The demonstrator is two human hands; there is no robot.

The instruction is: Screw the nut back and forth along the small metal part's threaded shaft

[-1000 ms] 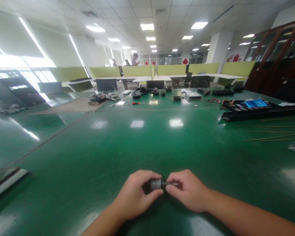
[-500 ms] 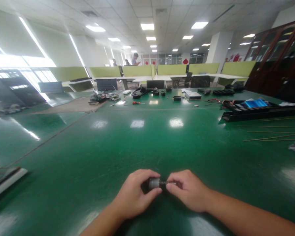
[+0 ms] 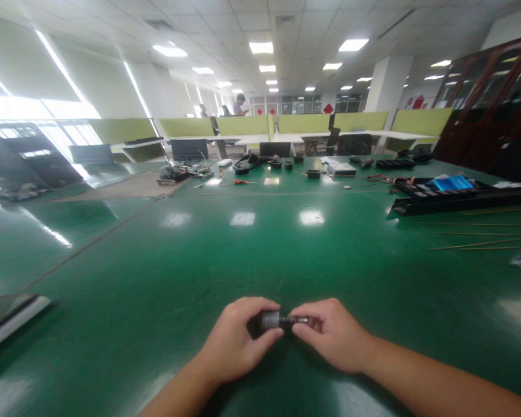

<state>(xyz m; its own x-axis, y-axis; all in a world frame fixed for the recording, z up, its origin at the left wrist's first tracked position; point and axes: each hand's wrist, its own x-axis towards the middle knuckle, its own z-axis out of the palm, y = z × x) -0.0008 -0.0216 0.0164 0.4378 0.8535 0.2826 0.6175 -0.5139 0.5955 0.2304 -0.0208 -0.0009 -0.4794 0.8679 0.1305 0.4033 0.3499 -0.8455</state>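
Note:
A small grey metal cylinder (image 3: 271,319) with a thin dark shaft (image 3: 292,319) lies level, low in the middle of the view, close above the green tabletop. My left hand (image 3: 238,339) is closed around the cylinder, thumb on the near side and fingers on the far side. From its right end the shaft runs to my right hand (image 3: 330,333), whose thumb and fingers close about it. The shaft looks ridged, but its exact kind is too small to make out. The shaft's far end is partly hidden by the right fingers.
A red screwdriver (image 3: 243,182) lies farther back on the green table (image 3: 260,255). To the right are a black tray (image 3: 460,197) with a blue packet and several thin rods (image 3: 481,233). A pale-edged panel (image 3: 15,324) is at the left. A person (image 3: 239,105) stands beyond the partitions.
My right thumb and fingers have parted slightly, baring more of the shaft between them. The left hand keeps its hold on the cylinder, almost unmoved.

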